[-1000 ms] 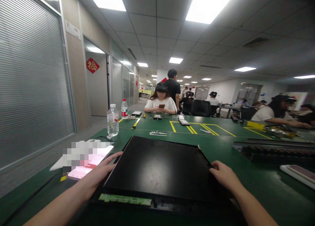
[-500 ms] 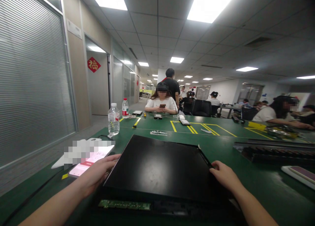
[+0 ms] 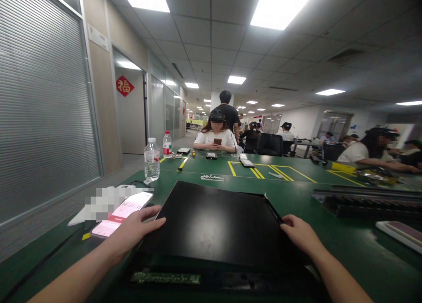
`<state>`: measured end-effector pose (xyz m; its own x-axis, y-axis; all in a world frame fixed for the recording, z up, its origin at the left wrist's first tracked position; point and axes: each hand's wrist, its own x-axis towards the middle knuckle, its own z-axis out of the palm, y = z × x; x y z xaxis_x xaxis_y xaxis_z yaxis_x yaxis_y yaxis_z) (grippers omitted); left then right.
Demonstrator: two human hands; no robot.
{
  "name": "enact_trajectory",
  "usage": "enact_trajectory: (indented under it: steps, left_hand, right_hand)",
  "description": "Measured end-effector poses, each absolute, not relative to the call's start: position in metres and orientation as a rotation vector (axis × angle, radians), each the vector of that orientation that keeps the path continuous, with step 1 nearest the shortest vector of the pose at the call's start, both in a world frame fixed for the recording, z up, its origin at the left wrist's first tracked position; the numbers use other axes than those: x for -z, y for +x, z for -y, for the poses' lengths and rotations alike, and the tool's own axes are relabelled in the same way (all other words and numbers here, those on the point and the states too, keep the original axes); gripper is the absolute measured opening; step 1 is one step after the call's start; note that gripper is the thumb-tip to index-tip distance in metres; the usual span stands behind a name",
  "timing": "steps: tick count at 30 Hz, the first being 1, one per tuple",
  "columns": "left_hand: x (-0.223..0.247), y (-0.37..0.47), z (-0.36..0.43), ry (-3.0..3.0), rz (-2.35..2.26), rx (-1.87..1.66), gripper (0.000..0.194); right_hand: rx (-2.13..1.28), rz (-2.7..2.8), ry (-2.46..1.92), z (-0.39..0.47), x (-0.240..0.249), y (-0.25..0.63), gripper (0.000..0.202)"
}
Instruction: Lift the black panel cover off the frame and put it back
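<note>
A black, glossy flat screen panel (image 3: 211,228) lies in front of me, its far edge raised a little off the table. A narrow green circuit board (image 3: 166,278) runs along its near side at the lower left. On the panel's left edge is my left hand (image 3: 140,226), with the thumb over the top face and the fingers partly hidden at the side. My right hand (image 3: 298,232) pinches the right edge between thumb and fingers. A lit smartphone (image 3: 127,213) showing a timer rests beside my left wrist.
The green table (image 3: 349,246) carries a clear water bottle (image 3: 152,160), a red-capped bottle (image 3: 167,144) and yellow tape lines. Long black parts (image 3: 365,201) and a white-edged phone-like object (image 3: 400,235) lie at right. Across the table sits a person (image 3: 216,136) holding a phone.
My left thumb has come over the panel's left edge onto its top face. The right hand and the panel stay nearly the same. A standing person in the background has turned their head.
</note>
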<state>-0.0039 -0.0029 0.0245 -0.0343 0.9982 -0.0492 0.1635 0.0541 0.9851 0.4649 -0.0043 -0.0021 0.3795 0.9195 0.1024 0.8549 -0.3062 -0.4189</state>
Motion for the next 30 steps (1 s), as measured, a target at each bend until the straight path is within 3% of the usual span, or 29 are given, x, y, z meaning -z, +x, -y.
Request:
enact_trajectory:
  steps: [7, 15, 21, 25, 30]
  left_hand:
    - [-0.034, -0.003, 0.004, 1.398, -1.211, -1.224, 0.048]
    - [-0.029, -0.004, 0.002, 1.494, -1.108, -1.319, 0.046]
    - [-0.030, -0.011, 0.000, 1.411, -1.104, -1.374, 0.046]
    - [-0.034, -0.013, -0.001, 1.297, -1.123, -1.387, 0.048]
    - [-0.036, -0.010, 0.001, 1.274, -1.115, -1.327, 0.042]
  right_hand:
    - [-0.355, 1.374, -2.158, 0.001, 0.003, 0.468, 0.048]
    - [-0.501, 1.196, -1.897, 0.000, 0.001, 0.465, 0.025]
    - [-0.754, 0.861, -1.587, 0.008, -0.018, 0.457, 0.038]
    - [-1.086, 0.774, -1.143, 0.023, -0.045, 0.441, 0.045]
    - [-1.337, 0.536, -1.145, 0.038, -0.058, 0.434, 0.020]
